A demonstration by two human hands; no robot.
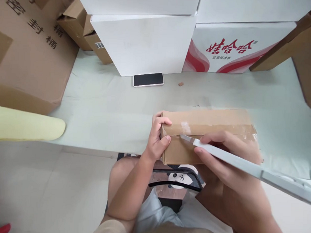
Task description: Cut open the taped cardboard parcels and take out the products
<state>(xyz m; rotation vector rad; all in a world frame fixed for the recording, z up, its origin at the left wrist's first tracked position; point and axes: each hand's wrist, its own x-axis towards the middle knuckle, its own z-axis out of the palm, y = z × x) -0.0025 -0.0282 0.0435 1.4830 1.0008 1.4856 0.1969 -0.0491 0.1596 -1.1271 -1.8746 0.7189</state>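
Note:
A small brown cardboard box (pixel 209 118) lies at the table's front edge, partly jutting over my lap. Its top seam runs lengthwise, with clear tape over parts of it. My left hand (pixel 158 137) grips the box's left end, thumb on the top face and fingers round the far corner. In my right hand (pixel 228 156) is a white utility knife (pixel 230 162), held between thumb and fingers. The knife's blade tip touches the seam near the left end. My right hand covers much of the box's right front part.
White cartons (pixel 145 41) and a red-printed carton (pixel 231 47) stack along the back of the table (pixel 107 104). A phone (pixel 148 80) lies before them. Large brown cartons (pixel 27 57) stand at left, with a pale yellow rounded object (pixel 27 124) in front. A panda-patterned stool (pixel 163 188) shows beneath me.

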